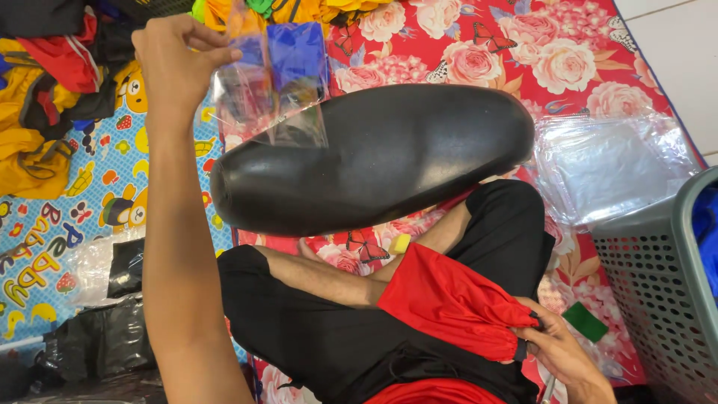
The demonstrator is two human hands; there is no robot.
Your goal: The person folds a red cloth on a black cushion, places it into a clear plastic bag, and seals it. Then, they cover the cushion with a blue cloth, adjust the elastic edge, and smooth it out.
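Observation:
My left hand [179, 60] is raised at the upper left, its fingers pinching the edge of a clear plastic bag [273, 97] that hangs open over a blue garment. At the lower right my right hand [553, 352] grips a red garment [449, 299] by its black elastic cuff; the cloth lies across my lap. I sit cross-legged in black shorts. A long black padded oval cushion [374, 157] lies just beyond my knees, between the two hands, and covers the bag's lower corner.
A stack of clear plastic bags [606, 168] lies on the red floral mat at right. A grey perforated basket [658, 299] stands at the right edge. Yellow, red and black clothes [45, 90] are piled top left. Black packets [105, 337] sit bottom left.

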